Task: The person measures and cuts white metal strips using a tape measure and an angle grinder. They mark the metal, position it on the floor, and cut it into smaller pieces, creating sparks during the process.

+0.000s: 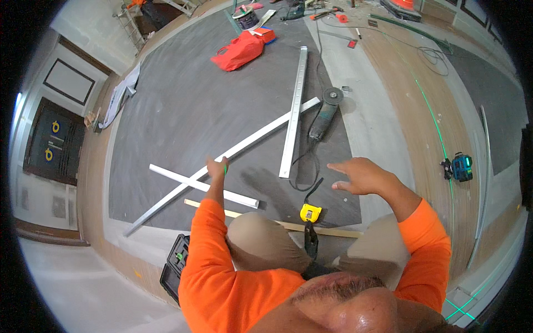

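Observation:
My left hand [216,167] is closed round a long white metal bar [258,135], which lies slantwise across the dark floor sheet [177,122]. Under it, near my knees, a shorter white bar [239,197] crosses the long one. My right hand [358,175] hovers with fingers stretched out, holding nothing. Ahead of that hand rests an angle grinder [325,116] with a round disc and a dark cord. A flat white slotted bar [294,111] lies left of the grinder, touching or crossing the long bar's far end. Between my knees sits a yellow tape measure [310,213].
A red bag [239,51] and a paint bucket [246,18] stand farther off. To the right, a laser level [461,167] casts green lines over the wood floor. An open black case [176,263] is by my left side. Below my hands lies a thin wooden strip [333,231].

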The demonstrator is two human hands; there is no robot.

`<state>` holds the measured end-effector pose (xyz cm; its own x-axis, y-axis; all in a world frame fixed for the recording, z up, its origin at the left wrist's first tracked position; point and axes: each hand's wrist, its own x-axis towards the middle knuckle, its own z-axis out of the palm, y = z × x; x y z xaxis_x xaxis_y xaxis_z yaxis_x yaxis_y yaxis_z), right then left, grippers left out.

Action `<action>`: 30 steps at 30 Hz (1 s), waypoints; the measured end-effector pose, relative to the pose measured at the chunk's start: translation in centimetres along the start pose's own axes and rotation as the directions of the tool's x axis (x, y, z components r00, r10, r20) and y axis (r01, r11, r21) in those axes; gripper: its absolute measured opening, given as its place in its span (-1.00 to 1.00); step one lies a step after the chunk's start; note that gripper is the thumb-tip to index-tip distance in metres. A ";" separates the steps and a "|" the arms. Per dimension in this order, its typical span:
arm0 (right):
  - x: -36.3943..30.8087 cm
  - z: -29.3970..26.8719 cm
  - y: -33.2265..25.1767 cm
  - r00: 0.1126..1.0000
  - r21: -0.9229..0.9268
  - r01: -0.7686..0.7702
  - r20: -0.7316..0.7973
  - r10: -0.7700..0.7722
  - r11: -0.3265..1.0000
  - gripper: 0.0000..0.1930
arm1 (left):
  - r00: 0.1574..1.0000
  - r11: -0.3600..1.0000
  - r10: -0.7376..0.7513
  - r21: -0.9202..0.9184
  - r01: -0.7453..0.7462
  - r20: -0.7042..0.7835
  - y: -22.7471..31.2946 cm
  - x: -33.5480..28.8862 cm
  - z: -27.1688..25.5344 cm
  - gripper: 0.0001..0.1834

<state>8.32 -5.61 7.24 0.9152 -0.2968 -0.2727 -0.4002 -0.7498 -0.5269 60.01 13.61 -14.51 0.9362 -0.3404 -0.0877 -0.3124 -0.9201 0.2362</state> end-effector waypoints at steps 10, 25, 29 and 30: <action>-3.8 -2.8 -0.6 0.981 0.041 0.003 -0.192 0.005 0.999 -0.34 | 0.711 0.802 0.532 -0.004 -0.597 0.460 26.9 -2.9 2.1 0.17; -5.7 -2.7 0.5 0.963 0.052 -0.061 -0.261 0.073 0.997 -0.35 | 0.788 0.856 0.335 -0.516 -0.026 0.517 24.5 -9.5 12.6 -0.18; -5.8 -2.4 2.2 0.942 0.086 -0.137 -0.297 0.156 0.987 -0.36 | 0.790 0.683 0.231 -0.673 0.284 0.568 30.3 -18.4 8.4 -0.20; -5.3 -2.5 1.9 0.943 0.090 -0.122 -0.301 0.144 0.988 -0.36 | 0.802 0.585 0.276 -0.754 0.297 0.530 30.2 -18.7 7.7 -0.23</action>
<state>2.87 -6.97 9.71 0.8196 -0.5657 -0.0906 -0.5116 -0.6516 -0.5601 31.78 -9.30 -13.17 0.5788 -0.6296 -0.5182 0.2173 -0.4934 0.8422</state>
